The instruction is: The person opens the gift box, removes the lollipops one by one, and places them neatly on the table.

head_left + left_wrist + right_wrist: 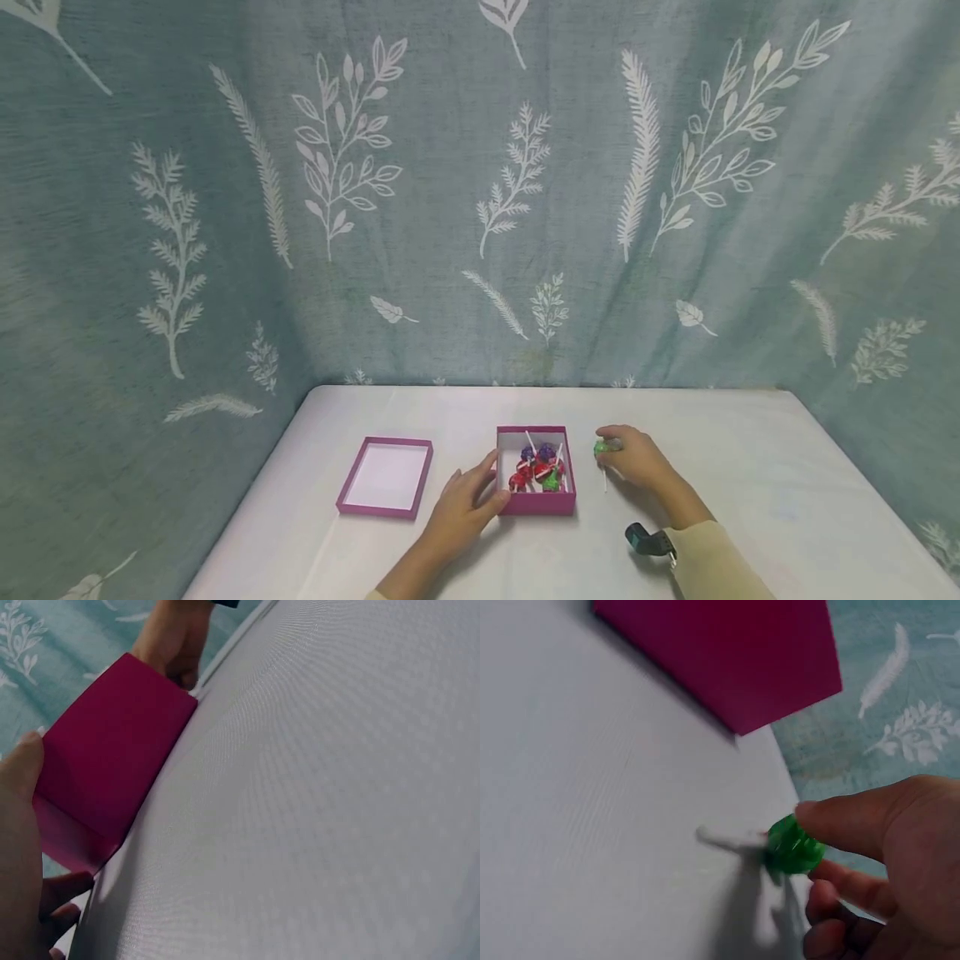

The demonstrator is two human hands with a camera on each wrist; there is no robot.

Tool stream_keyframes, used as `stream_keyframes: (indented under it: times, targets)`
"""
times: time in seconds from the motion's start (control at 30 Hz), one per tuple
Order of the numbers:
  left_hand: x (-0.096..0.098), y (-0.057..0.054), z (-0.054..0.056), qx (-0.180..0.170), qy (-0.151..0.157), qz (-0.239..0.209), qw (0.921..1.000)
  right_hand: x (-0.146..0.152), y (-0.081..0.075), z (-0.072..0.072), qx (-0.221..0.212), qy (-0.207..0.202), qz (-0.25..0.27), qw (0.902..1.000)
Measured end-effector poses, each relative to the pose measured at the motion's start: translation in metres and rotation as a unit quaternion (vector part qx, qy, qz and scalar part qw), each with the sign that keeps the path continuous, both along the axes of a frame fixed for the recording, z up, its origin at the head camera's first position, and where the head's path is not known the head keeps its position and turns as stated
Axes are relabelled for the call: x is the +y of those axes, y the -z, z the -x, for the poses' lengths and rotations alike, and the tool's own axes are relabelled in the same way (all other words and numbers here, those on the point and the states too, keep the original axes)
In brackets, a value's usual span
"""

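Observation:
In the head view, an open magenta box stands on the table holding several lollipops with red, purple and green wrappers. My left hand rests against the box's near left corner, thumb on the front and forefinger along the left side. In the left wrist view, the thumb touches the box wall. To the right of the box, my right hand pinches a green-wrapped lollipop by its head between thumb and fingertips. Its white stick points away from the hand, close over the table.
A magenta-rimmed lid lies to the left of the box, its white inside facing up. The white table meets a green curtain with white leaf prints behind. A dark band sits on the right wrist.

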State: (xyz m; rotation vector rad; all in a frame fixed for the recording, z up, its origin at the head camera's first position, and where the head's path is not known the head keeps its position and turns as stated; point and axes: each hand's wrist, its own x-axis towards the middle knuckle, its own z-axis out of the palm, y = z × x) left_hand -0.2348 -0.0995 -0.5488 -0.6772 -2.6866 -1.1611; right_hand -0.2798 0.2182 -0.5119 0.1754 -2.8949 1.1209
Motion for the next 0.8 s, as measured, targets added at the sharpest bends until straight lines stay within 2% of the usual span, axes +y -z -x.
stream_keyframes:
  times: [0.17,0.3,0.43,0.57,0.7,0.8]
  targets:
    - [0.000,-0.001,-0.001,0.002,0.000,-0.003,1.0000,-0.008,-0.012,0.001,0.025,-0.001,0.009,0.9997]
    - [0.002,0.000,-0.001,-0.002,0.000,-0.001,1.0000,-0.021,-0.022,0.001,0.013,-0.016,0.011,0.9997]
    - [0.003,0.001,-0.001,-0.007,0.003,0.007,0.9999,-0.035,-0.030,-0.007,-0.002,-0.038,0.010,0.9992]
    - [0.003,0.001,-0.001,-0.008,0.002,0.011,0.9999,-0.044,-0.035,-0.016,0.011,-0.057,0.021,0.9981]
    - [0.001,0.001,-0.001,-0.004,-0.001,0.018,0.9998,-0.050,-0.039,-0.021,0.029,-0.127,0.036,0.9908]
    - [0.000,0.001,-0.001,0.000,-0.003,0.022,0.9998,-0.053,-0.040,-0.022,0.023,-0.178,0.038,0.9831]
